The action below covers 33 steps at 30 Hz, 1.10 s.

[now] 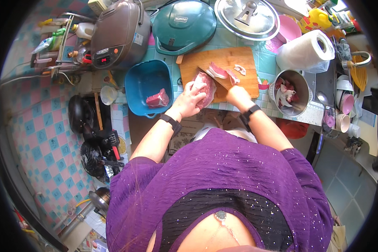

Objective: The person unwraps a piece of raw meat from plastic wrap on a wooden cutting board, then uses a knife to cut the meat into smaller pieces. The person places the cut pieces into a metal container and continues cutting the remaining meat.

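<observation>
My left hand presses a large piece of raw meat onto a wooden cutting board, with its fingers spread over the near side. In my right hand is the handle of a knife. Its blade lies slantwise along the right side of the meat. Just beyond the blade are cut slices of meat with pale fat, and a whitish scrap lies apart from them. My fist hides most of the knife handle.
Left of the board, a blue plastic basin holds a red chunk of meat. A metal pot with cut meat and pale pieces stands right, below a white roll. Behind are a rice cooker, a green lidded appliance and a glass lid.
</observation>
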Tool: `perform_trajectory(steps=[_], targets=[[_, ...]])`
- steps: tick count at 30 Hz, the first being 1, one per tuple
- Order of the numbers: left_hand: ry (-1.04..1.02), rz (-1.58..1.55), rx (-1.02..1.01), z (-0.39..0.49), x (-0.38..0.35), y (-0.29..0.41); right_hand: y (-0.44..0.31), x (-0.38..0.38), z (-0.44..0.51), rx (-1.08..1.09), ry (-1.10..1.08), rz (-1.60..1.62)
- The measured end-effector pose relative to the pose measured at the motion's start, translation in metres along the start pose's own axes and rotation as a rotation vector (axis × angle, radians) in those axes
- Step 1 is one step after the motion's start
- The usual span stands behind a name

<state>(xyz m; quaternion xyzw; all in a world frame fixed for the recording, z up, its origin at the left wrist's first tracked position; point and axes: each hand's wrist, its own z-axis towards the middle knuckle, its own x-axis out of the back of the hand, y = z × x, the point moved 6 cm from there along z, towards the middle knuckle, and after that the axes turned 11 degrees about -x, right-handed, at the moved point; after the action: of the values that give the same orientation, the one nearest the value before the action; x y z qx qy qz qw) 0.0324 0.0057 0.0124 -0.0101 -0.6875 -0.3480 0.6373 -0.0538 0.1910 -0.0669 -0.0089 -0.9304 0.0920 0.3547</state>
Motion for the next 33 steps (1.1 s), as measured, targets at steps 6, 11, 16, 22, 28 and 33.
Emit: perform_trajectory(steps=[6, 11, 16, 22, 28, 33], targets=[[0.088, 0.056, 0.187, 0.000, -0.006, 0.004, -0.019, 0.004, 0.024, 0.002, 0.065, 0.089], [0.240, 0.091, 0.469, 0.012, -0.019, 0.012, 0.037, 0.015, 0.007, -0.126, -0.124, 0.409], [0.489, -0.059, 0.362, 0.002, 0.005, 0.005, 0.040, 0.050, -0.050, 0.131, 0.187, 0.360], [0.275, 0.158, 0.063, -0.006, 0.025, -0.011, 0.039, 0.056, -0.097, 0.203, 0.240, 0.400], [0.403, 0.156, 0.098, 0.016, 0.017, -0.006, 0.030, 0.061, -0.108, 0.184, 0.310, 0.376], [0.471, 0.291, 0.033, 0.024, 0.007, 0.006, 0.027, 0.062, -0.126, 0.126, 0.234, 0.202]])
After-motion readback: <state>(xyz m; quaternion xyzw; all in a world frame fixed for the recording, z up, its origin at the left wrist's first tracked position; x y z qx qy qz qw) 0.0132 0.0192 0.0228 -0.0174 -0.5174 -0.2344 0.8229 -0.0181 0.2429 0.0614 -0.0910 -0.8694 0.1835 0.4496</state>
